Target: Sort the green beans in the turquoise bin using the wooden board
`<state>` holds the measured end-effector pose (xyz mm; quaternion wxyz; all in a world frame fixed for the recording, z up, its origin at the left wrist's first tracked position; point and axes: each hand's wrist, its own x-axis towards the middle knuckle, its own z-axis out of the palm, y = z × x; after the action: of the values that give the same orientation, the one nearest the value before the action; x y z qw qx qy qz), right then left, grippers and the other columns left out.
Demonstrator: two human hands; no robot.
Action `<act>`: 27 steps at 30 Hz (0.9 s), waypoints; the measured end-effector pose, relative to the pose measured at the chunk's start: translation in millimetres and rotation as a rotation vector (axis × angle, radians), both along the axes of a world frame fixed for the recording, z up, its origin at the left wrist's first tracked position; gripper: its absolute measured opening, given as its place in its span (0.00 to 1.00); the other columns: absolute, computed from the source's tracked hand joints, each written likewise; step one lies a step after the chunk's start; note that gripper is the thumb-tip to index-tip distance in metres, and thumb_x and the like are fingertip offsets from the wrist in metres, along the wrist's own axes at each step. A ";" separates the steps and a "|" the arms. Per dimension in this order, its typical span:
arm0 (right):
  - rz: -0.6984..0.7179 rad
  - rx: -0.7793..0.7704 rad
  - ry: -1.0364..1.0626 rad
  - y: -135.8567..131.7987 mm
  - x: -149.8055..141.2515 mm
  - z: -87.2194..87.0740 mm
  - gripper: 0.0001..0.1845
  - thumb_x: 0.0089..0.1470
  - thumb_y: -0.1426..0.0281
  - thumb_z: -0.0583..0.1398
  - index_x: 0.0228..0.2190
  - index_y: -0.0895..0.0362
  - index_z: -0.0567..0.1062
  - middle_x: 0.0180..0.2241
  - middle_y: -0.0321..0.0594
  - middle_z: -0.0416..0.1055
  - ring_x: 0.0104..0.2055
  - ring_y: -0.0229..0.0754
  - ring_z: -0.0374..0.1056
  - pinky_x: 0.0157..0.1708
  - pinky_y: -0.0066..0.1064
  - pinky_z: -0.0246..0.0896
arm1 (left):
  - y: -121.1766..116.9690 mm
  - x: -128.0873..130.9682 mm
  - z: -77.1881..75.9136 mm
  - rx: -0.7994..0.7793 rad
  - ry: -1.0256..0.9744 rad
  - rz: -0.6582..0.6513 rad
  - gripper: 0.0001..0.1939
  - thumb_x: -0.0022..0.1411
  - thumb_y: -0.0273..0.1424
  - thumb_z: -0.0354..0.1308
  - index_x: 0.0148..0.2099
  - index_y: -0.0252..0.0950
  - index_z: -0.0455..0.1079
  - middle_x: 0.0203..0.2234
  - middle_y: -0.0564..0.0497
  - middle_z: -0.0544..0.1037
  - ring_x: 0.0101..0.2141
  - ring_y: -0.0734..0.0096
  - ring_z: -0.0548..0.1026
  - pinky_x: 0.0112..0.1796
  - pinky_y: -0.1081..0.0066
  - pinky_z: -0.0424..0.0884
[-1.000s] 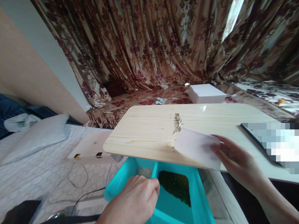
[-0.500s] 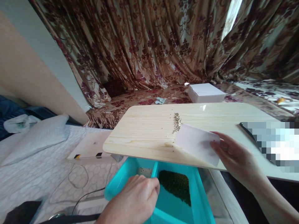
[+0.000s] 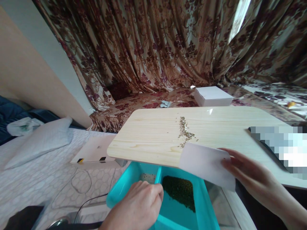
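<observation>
"What has just changed?"

"The white card (image 3: 206, 166), its right end pinched in the fingers of the right hand (image 3: 251, 177), has drawn back over the near edge of the pale wooden counter (image 3: 141, 134), above the teal tray (image 3: 206, 204)."

"And the left hand (image 3: 141, 201)?"

"Clenched on the tray's divider (image 3: 158, 174), beside dark green grains (image 3: 179, 190)."

"What does the shift mean?"

"More scattered grains (image 3: 189, 135) lie exposed on the counter, apparently out of the card's reach."

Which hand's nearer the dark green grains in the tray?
Left. Left hand closed on the divider of the teal tray, just left of the grains; right hand holds a white card farther right.
</observation>
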<state>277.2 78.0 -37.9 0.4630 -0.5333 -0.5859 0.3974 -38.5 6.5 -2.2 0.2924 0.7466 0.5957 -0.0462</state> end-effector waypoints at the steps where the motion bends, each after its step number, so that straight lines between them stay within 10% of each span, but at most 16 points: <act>1: -0.078 0.024 0.021 1.0 4.1 0.5 0.29 0.41 0.44 0.72 0.41 0.49 0.82 0.33 0.43 0.85 0.36 0.51 0.82 0.34 0.33 0.80 | 0.6 0.9 -0.1 -0.007 0.010 -0.004 0.18 0.69 0.28 0.41 0.41 0.40 0.74 0.38 0.45 0.81 0.44 0.54 0.77 0.47 0.60 0.67; 5: -0.247 0.115 0.033 14.4 9.2 4.4 0.30 0.41 0.44 0.71 0.42 0.48 0.80 0.33 0.43 0.85 0.36 0.53 0.83 0.38 0.39 0.81 | 3.3 7.2 2.4 -0.030 0.051 -0.026 0.19 0.70 0.26 0.42 0.45 0.39 0.76 0.41 0.45 0.81 0.47 0.54 0.76 0.49 0.61 0.68; 27: -0.157 0.130 0.045 29.5 -5.0 -5.0 0.33 0.43 0.42 0.69 0.43 0.52 0.80 0.32 0.44 0.85 0.36 0.53 0.83 0.32 0.36 0.81 | 7.9 17.7 12.7 -0.111 0.136 -0.105 0.21 0.70 0.24 0.43 0.49 0.36 0.78 0.47 0.41 0.82 0.50 0.51 0.77 0.53 0.59 0.69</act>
<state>272.3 107.5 -42.9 0.5393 -0.5374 -0.5562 0.3331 -20.8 14.4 10.5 0.2894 0.7546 0.5708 -0.1451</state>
